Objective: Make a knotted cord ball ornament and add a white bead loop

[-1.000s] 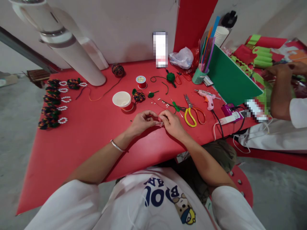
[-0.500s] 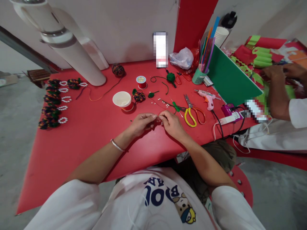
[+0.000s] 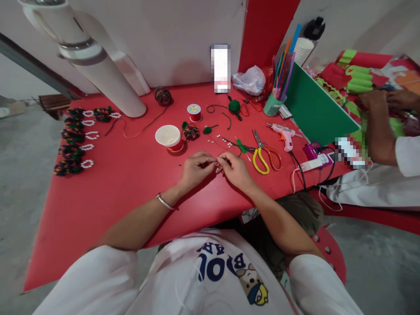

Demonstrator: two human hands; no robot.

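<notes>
My left hand (image 3: pixel 197 169) and my right hand (image 3: pixel 233 169) meet at their fingertips just above the red tabletop. Both are closed in a pinch on a small string of white beads (image 3: pixel 218 169), which hangs below the fingertips, partly hidden by them. The thread itself is too thin to follow. Beyond the hands are loose white beads (image 3: pixel 229 145), a green-handled hook (image 3: pixel 242 147) and a spool of red thread (image 3: pixel 194 112). A paper cup (image 3: pixel 168 136) with beads inside stands to the left, beside a dark multicoloured yarn piece (image 3: pixel 191 132).
Yellow-and-orange-handled scissors (image 3: pixel 260 159), a pink glue gun (image 3: pixel 284 134) and a purple power block (image 3: pixel 315 153) lie to the right. Finished yarn pieces with bead loops (image 3: pixel 69 151) line the left edge. A green board (image 3: pixel 320 107) stands before another person's arm (image 3: pixel 382 127).
My left hand has shifted slightly right, its fingers more drawn together against my right fingertips. The beads hang in a tighter bunch beneath. The other person's hands have moved a little.
</notes>
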